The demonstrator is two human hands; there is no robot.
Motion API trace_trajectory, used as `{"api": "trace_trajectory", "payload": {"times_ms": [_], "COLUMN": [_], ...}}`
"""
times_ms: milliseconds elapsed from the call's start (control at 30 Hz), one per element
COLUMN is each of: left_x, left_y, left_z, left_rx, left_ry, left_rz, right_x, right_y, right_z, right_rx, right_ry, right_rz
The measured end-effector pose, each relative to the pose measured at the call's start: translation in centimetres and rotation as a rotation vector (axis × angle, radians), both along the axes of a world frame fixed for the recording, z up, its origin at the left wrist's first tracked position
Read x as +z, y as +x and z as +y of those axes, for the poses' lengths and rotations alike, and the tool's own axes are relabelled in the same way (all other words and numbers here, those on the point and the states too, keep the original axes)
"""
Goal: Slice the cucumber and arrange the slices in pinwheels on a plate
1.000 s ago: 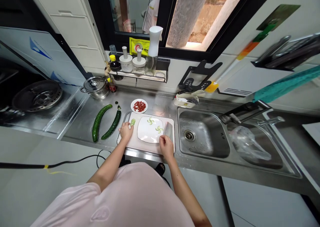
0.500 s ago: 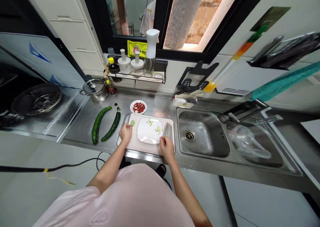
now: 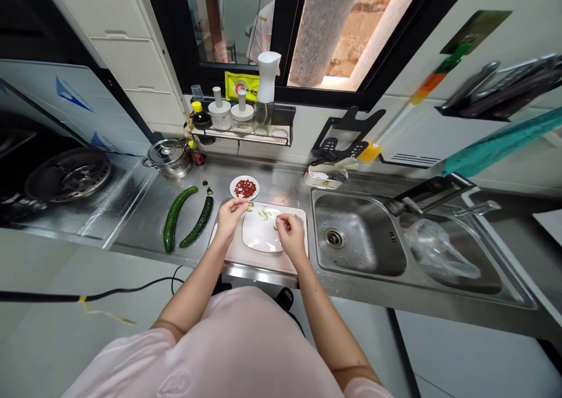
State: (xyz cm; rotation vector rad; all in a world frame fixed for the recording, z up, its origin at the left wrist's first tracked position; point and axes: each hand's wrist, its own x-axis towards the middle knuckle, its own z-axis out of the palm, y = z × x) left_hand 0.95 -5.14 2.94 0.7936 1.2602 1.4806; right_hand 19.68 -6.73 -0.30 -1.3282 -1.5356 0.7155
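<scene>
Head view, single entry. White square plate [image 3: 259,239]: centred on a pale cutting board [image 3: 259,263], itself at the front edge of the stainless counter [image 3: 140,225]. Thin cucumber slices [image 3: 265,213]: laid in a pinwheel near the plate's far edge, with one more slice [image 3: 250,207] at the far left corner, just beyond the left hand [image 3: 229,219]. Left hand: open, fingers loosely curved, nothing visibly gripped. Right hand [image 3: 290,237]: above the plate's right side, fingertips [image 3: 281,218] pinched together, any contents too small to tell. Step in hand, as judged: arrangement of slices on the plate. Call of the position, as judged: a light, exact release at the plate's surface.

Left of the board, on the counter: two dark green cucumbers [image 3: 174,219] [image 3: 197,222], side by side and apart. Beyond the board: small round plate of chopped red chili [image 3: 244,188]. Far left of the counter: steel pot [image 3: 167,158]. Right of the board: stainless sink [image 3: 351,210], with a plastic bag [image 3: 439,249] in the right basin.
</scene>
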Motion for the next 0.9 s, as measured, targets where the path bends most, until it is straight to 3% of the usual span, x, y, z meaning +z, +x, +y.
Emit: {"api": "trace_trajectory", "payload": {"times_ms": [133,333,567,900], "left_x": [2.9,3.9,3.9,3.6], "left_y": [0.7,1.0,1.2,1.7], "left_z": [-0.6,-1.0,-1.3,-1.6], "left_rx": [-0.041,-0.1,-0.186,-0.191], "left_ry": [0.018,0.039,0.097,0.056], "left_rz": [0.002,0.031,0.097,0.101], "right_x": [3.6,6.4,7.5,7.3], "right_y": [-1.3,-2.2,-2.5,-2.3], "right_z": [0.7,1.1,1.2,1.1], "right_rx": [0.058,0.148,0.233,0.189], "right_ry": [0.019,0.068,0.149,0.1], "right_rz": [0.079,0.054,-0.043,0.033]}}
